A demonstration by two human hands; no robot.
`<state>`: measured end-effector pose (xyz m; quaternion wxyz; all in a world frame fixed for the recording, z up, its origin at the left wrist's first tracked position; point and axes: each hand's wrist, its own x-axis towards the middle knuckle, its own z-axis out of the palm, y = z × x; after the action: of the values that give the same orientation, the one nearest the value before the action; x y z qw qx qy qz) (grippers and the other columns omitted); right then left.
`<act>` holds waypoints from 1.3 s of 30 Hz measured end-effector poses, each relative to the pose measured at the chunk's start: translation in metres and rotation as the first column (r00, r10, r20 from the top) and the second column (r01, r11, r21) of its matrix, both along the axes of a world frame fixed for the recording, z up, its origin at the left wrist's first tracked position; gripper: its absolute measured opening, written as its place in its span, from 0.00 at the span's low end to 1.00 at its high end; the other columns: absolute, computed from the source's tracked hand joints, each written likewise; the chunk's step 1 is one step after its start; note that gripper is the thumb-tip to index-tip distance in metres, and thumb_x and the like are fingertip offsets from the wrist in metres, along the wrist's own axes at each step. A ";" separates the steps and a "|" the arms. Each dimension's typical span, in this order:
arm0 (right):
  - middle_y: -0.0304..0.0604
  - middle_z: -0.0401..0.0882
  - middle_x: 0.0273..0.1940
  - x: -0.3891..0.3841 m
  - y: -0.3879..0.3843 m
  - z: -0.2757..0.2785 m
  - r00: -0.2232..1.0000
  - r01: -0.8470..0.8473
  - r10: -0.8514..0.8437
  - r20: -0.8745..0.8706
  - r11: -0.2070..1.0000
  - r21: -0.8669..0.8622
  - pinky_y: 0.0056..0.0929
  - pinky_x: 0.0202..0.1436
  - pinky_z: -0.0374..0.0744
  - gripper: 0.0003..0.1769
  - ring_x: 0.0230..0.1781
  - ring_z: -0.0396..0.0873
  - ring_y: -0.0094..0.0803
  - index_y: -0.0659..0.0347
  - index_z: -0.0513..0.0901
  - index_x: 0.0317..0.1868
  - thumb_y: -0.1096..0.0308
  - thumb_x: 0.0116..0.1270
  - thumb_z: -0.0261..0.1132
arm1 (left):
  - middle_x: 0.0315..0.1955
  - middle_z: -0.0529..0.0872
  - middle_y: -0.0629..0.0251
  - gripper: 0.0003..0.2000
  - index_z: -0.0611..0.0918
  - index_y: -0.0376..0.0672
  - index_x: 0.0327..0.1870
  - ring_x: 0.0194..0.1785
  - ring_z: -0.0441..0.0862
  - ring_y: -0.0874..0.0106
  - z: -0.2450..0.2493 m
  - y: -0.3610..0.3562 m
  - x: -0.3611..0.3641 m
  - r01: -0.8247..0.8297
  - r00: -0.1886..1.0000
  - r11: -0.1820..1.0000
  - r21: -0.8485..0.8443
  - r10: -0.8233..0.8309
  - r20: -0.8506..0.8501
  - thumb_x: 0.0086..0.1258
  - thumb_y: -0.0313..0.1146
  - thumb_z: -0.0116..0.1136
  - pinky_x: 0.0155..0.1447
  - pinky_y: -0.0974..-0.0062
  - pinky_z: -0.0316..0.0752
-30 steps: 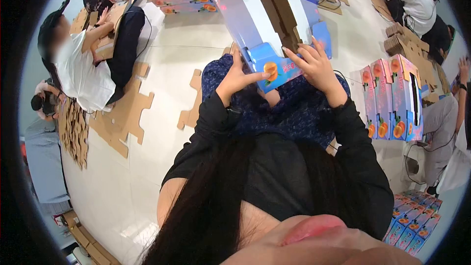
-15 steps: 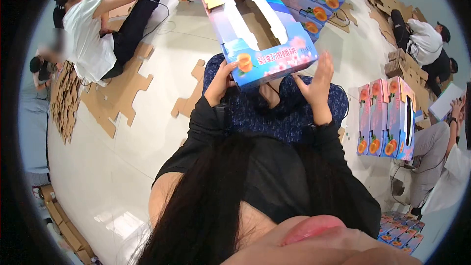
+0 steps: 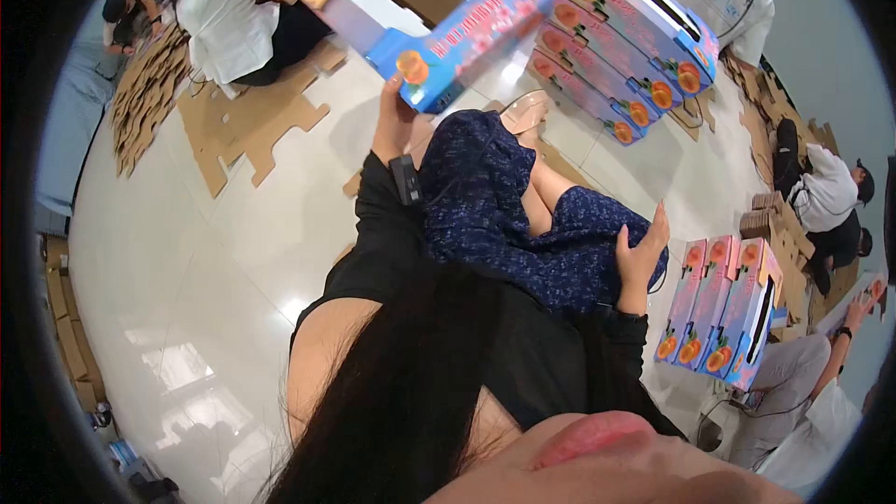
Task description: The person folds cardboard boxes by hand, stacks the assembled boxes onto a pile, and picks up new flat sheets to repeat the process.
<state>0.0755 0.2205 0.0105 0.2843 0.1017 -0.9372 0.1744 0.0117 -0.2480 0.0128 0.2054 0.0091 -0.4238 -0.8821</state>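
A blue and pink printed cardboard fruit box (image 3: 476, 33), with peach pictures and a long open slot in its top, is raised in front of me, tilted up toward the far left. My left hand (image 3: 396, 119) grips its near left corner; part of the fingers is hidden behind the box. Apart from the box, my right hand (image 3: 644, 254) hovers by my right knee with its fingers stretched out and nothing in them. My dark blue patterned skirt (image 3: 476, 196) lies below both hands.
Stacked printed boxes (image 3: 625, 51) stand ahead on the right. Three more upright boxes (image 3: 714, 303) are beside my right side. Flat brown cardboard pieces (image 3: 252, 126) lie on the left floor. A person in a white shirt (image 3: 219, 14) sits at far left; other people work at right.
The box has moved up and left in my left hand. My right hand has come away from the box and dropped toward my right knee. My view has turned.
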 end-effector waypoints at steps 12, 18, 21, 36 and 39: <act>0.57 0.74 0.61 -0.037 -0.037 -0.015 0.999 -0.026 0.029 0.020 0.987 -0.158 0.44 0.68 0.69 0.37 0.64 0.71 0.53 0.63 0.67 0.71 0.71 0.59 0.66 | 0.64 0.71 0.59 0.30 0.60 0.47 0.72 0.63 0.76 0.64 0.094 -0.153 0.054 -0.708 0.706 0.667 -0.234 0.653 -0.273 0.70 0.33 0.58 0.61 0.64 0.78; 0.55 0.76 0.60 -0.047 -0.062 -0.005 0.990 -0.123 0.131 0.045 0.981 -0.150 0.40 0.65 0.72 0.37 0.63 0.74 0.48 0.61 0.67 0.72 0.72 0.60 0.66 | 0.57 0.78 0.62 0.24 0.69 0.46 0.67 0.63 0.76 0.62 0.167 -0.170 0.070 -0.734 0.666 0.650 -0.196 0.631 -0.399 0.71 0.41 0.53 0.64 0.58 0.74; 0.55 0.76 0.60 -0.049 -0.065 -0.013 0.988 -0.131 0.144 0.061 0.974 -0.187 0.43 0.66 0.71 0.37 0.62 0.74 0.51 0.61 0.67 0.72 0.73 0.60 0.65 | 0.61 0.75 0.58 0.26 0.68 0.49 0.67 0.65 0.75 0.64 0.181 -0.202 0.105 -0.593 0.759 0.798 -0.105 0.511 -0.405 0.68 0.37 0.54 0.63 0.55 0.74; 0.49 0.79 0.56 -0.053 -0.085 -0.011 0.936 -0.152 0.256 0.241 0.913 -0.380 0.32 0.57 0.77 0.29 0.55 0.78 0.39 0.62 0.74 0.65 0.71 0.63 0.67 | 0.49 0.82 0.62 0.24 0.75 0.45 0.54 0.52 0.80 0.67 0.043 -0.088 0.181 0.065 0.974 0.980 0.188 -0.022 -0.223 0.62 0.51 0.59 0.59 0.64 0.77; 0.43 0.80 0.53 -0.058 -0.089 -0.013 0.793 -0.079 0.473 0.384 0.704 -0.705 0.27 0.52 0.77 0.24 0.52 0.79 0.28 0.64 0.77 0.61 0.69 0.66 0.69 | 0.44 0.84 0.62 0.21 0.76 0.45 0.51 0.48 0.82 0.67 -0.011 -0.074 0.172 0.313 0.945 0.902 0.297 -0.264 -0.194 0.67 0.50 0.58 0.57 0.64 0.79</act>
<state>0.0174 0.1320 -0.0023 -0.0046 0.0877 -0.8269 0.5555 0.1842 -0.3223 0.0021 0.0990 -0.0865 -0.2532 -0.9584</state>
